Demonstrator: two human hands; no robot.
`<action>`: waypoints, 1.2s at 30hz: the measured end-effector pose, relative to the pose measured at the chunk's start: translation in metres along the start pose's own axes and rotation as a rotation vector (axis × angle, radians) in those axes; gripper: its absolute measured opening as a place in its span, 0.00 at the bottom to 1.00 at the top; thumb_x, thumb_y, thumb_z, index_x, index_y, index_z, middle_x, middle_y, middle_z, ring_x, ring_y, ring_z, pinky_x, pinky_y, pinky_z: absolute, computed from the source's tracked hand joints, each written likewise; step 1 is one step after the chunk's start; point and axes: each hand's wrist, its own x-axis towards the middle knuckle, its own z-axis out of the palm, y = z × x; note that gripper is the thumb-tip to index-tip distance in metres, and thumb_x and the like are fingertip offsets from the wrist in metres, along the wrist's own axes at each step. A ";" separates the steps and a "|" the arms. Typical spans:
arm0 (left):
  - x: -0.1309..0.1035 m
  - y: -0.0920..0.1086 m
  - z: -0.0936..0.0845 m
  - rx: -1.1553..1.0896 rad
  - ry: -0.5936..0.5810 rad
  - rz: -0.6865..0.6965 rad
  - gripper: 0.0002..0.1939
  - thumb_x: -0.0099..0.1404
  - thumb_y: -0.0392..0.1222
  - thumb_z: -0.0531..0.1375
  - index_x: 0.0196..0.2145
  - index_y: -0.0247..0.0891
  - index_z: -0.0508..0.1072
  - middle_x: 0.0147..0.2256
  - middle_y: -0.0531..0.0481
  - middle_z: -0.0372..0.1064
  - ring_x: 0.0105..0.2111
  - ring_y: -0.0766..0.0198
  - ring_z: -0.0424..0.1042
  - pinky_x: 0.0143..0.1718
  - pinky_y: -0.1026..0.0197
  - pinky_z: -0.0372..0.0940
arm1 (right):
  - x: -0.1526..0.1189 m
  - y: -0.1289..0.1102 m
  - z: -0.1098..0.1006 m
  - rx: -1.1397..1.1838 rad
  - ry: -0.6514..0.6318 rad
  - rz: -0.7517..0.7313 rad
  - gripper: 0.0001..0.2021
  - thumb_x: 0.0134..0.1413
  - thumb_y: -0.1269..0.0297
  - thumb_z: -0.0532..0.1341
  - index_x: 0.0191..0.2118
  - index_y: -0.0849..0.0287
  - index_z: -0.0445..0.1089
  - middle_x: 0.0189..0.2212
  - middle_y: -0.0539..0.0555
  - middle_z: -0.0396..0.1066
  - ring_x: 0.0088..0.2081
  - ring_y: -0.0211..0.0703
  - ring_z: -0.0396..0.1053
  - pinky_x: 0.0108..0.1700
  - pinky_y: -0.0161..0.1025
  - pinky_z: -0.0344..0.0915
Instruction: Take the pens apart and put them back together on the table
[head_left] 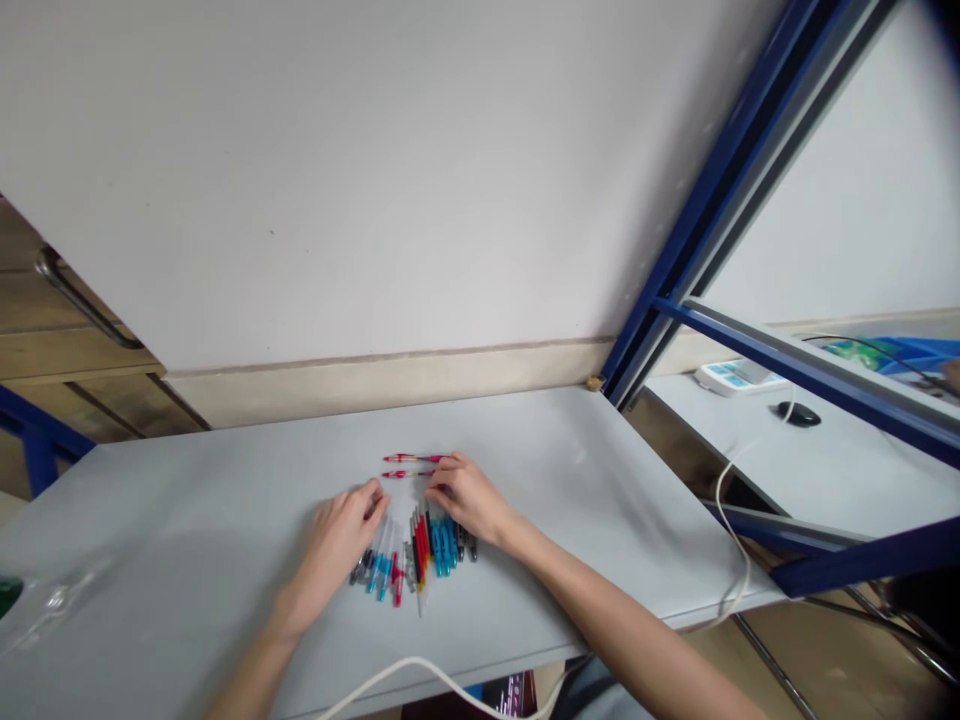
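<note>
Two pink-red pens (409,458) lie roughly parallel on the grey table, their right ends by my right hand (463,490). That hand's fingers are bent together over the pens' ends; whether they grip anything is hidden. My left hand (346,525) is at the left, thumb and fingertips pinched together above clear pen barrels; anything between them is too small to make out. Below and between my hands lie clear barrels with blue, black and red parts (382,565), thin red and black refills (421,545), and several blue pen parts (444,547) beside dark ones.
A white cable (420,664) runs along the table's front edge (525,655). Clear plastic (56,600) lies at the far left. Beyond the blue frame (675,250) at the right, another table holds a black mouse (799,413) and a white device (739,378).
</note>
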 end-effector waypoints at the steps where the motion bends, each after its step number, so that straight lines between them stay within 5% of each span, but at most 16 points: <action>1: 0.000 0.002 -0.002 0.020 -0.007 0.001 0.11 0.74 0.47 0.50 0.38 0.43 0.69 0.28 0.51 0.74 0.29 0.58 0.73 0.28 0.63 0.51 | 0.000 -0.001 0.001 -0.009 -0.002 -0.001 0.07 0.62 0.69 0.64 0.31 0.59 0.74 0.31 0.54 0.72 0.39 0.47 0.65 0.43 0.41 0.61; 6: 0.015 0.006 -0.014 0.089 -0.050 0.080 0.13 0.74 0.45 0.50 0.43 0.43 0.73 0.35 0.44 0.77 0.36 0.53 0.76 0.32 0.61 0.55 | -0.002 -0.002 0.005 -0.055 -0.010 -0.030 0.12 0.64 0.65 0.63 0.27 0.58 0.73 0.28 0.54 0.72 0.36 0.47 0.66 0.44 0.43 0.62; 13: 0.047 0.006 -0.014 -0.224 -0.041 0.223 0.15 0.74 0.47 0.49 0.37 0.43 0.74 0.31 0.49 0.76 0.31 0.59 0.74 0.33 0.63 0.59 | -0.002 -0.004 0.005 -0.031 -0.022 -0.030 0.13 0.65 0.65 0.61 0.27 0.58 0.73 0.27 0.53 0.72 0.34 0.45 0.67 0.47 0.44 0.63; 23: 0.034 0.015 0.016 -0.400 0.208 0.300 0.15 0.75 0.45 0.50 0.34 0.41 0.72 0.29 0.54 0.71 0.27 0.66 0.67 0.34 0.64 0.60 | -0.003 -0.015 -0.002 0.101 -0.020 0.005 0.11 0.68 0.64 0.58 0.32 0.56 0.72 0.32 0.53 0.71 0.36 0.45 0.67 0.45 0.43 0.64; 36: 0.034 0.010 0.015 -0.364 0.307 0.267 0.15 0.75 0.45 0.50 0.34 0.41 0.72 0.26 0.53 0.71 0.25 0.67 0.67 0.31 0.65 0.59 | -0.005 -0.027 0.002 0.205 -0.131 -0.002 0.10 0.70 0.69 0.54 0.37 0.57 0.71 0.36 0.53 0.70 0.38 0.43 0.68 0.45 0.40 0.65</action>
